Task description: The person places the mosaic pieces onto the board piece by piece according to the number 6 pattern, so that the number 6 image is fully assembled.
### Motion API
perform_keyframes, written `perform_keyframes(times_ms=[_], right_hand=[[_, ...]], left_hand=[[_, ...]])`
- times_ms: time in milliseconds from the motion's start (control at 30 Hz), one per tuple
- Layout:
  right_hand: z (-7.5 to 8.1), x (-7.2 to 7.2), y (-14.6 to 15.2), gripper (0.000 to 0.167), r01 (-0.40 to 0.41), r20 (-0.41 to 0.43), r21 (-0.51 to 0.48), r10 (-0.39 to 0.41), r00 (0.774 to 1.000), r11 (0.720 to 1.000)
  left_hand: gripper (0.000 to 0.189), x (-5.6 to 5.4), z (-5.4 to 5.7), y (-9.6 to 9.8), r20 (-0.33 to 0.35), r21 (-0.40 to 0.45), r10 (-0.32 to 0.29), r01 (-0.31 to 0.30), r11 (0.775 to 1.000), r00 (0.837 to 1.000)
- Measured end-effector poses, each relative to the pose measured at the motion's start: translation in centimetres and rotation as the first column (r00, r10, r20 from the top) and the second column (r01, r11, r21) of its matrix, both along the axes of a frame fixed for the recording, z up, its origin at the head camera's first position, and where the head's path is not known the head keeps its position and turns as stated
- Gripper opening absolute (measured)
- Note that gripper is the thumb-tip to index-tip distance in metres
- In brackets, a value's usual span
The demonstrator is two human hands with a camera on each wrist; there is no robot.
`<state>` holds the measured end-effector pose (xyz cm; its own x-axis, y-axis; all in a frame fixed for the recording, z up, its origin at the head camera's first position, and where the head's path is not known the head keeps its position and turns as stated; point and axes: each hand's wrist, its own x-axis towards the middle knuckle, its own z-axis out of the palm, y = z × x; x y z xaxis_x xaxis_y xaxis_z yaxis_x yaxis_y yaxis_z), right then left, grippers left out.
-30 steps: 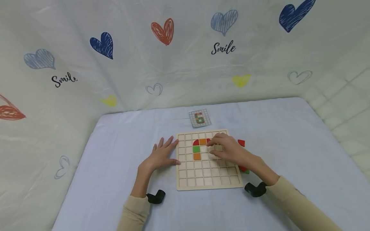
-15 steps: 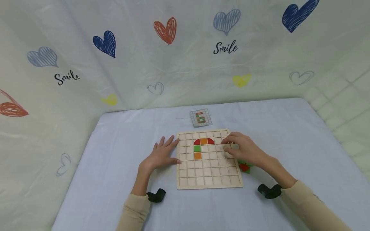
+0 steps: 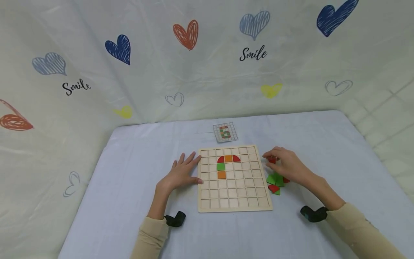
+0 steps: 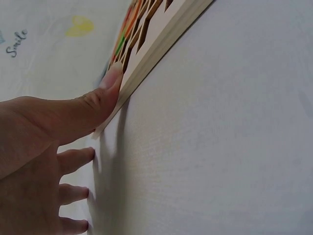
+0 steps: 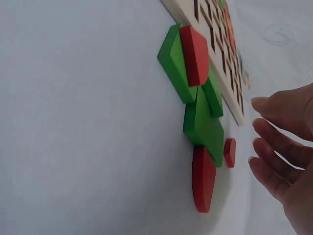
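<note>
A wooden grid board [image 3: 236, 194] lies on the white cloth. Set in its cells are two red rounded pieces [image 3: 236, 158], an orange square [image 3: 228, 158] between them, a green square [image 3: 221, 166] and a second orange square [image 3: 221, 175]. My left hand [image 3: 181, 174] rests spread at the board's left edge, its thumb [image 4: 111, 78] touching the rim. Beyond the right edge, my right hand [image 3: 288, 163] hovers with fingers apart above a small red piece [image 5: 230, 152]. In the right wrist view, nothing sits between those fingers.
Loose green pieces [image 3: 275, 179] and red pieces [image 5: 196, 56] lie heaped against the board's right side, some overlapping. Behind the board lies a small card [image 3: 225, 132] printed with a coloured grid pattern. A heart-printed sheet [image 3: 207, 72] hangs behind the table.
My right hand has moved rightward off the board to the loose pieces, uncovering the red rounded piece right of the orange square. My left hand has stayed on the board's edge.
</note>
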<state>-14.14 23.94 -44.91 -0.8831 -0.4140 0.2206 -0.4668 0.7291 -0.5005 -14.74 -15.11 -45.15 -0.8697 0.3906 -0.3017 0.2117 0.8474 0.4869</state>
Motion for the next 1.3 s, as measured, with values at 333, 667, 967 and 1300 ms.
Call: perform_keyframes(times_ms=[333, 667, 967, 1300], right_hand=[[-0.3, -0.4, 0.6, 0.026, 0.034, 0.038, 0.030, -0.035, 0.999, 0.999], [-0.7, -0.2, 1.8, 0.024, 0.048, 0.057, 0.029, -0.050, 0.997, 0.998], [-0.5, 0.9, 3.1, 0.015, 0.023, 0.117, 0.043, -0.028, 0.993, 0.999], [-0.2, 1.6, 3.4, 0.027, -0.143, 0.274, 0.052, 0.124, 0.954, 0.988]], left_hand=[[0.094, 0.0, 0.0, 0.0, -0.004, -0.005, -0.006, 0.006, 1.000, 1.000], [0.095, -0.2, -0.4, 0.1, 0.002, -0.029, 0.001, -0.001, 1.000, 1.000], [0.094, -0.1, -0.1, 0.1, 0.000, -0.024, 0.004, -0.004, 1.000, 1.000], [0.095, -0.1, -0.2, 0.2, -0.001, -0.021, 0.003, -0.003, 1.000, 1.000]])
